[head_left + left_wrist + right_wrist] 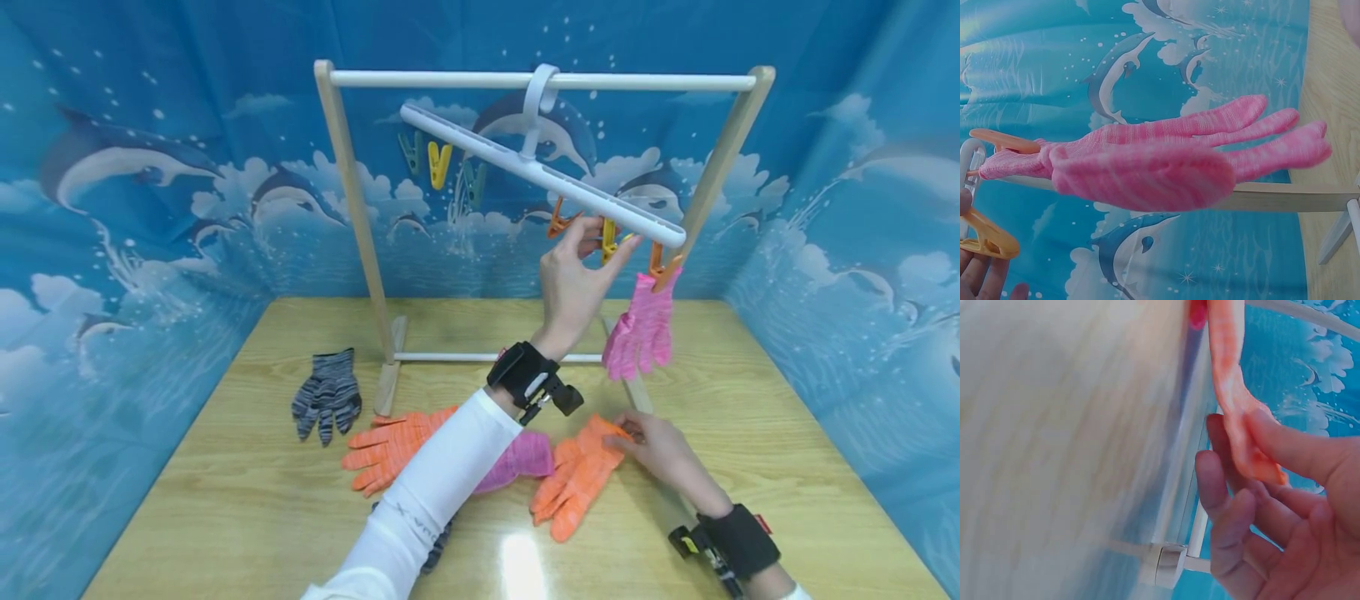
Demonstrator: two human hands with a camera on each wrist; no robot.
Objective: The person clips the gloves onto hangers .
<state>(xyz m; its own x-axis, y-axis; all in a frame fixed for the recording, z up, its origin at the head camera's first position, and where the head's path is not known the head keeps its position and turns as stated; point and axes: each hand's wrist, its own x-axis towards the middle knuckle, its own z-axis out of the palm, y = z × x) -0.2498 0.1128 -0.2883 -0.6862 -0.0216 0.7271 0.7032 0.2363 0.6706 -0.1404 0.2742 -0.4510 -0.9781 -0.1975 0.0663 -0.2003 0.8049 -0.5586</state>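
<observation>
My left hand (573, 279) is raised under the right half of a white hanger (495, 156) and pinches a yellow clothespin (609, 240) that hangs there. An orange clothespin (657, 265) at the hanger's right end grips the cuff of a pink glove (642, 329), which dangles with its fingers down. In the left wrist view the yellow clothespin (996, 237) sits between thumb and fingers. Low over the table, my right hand (663, 450) pinches the cuff of an orange glove (581, 475). The right wrist view shows its cuff (1250, 456) between thumb and fingers.
The hanger tilts down to the right on the rack's white top bar (435, 80). More clothespins hang from it, including a yellow one (439, 165). On the table lie a grey-black glove (327, 396), another orange glove (397, 446) and a magenta glove (525, 458), partly behind my left sleeve.
</observation>
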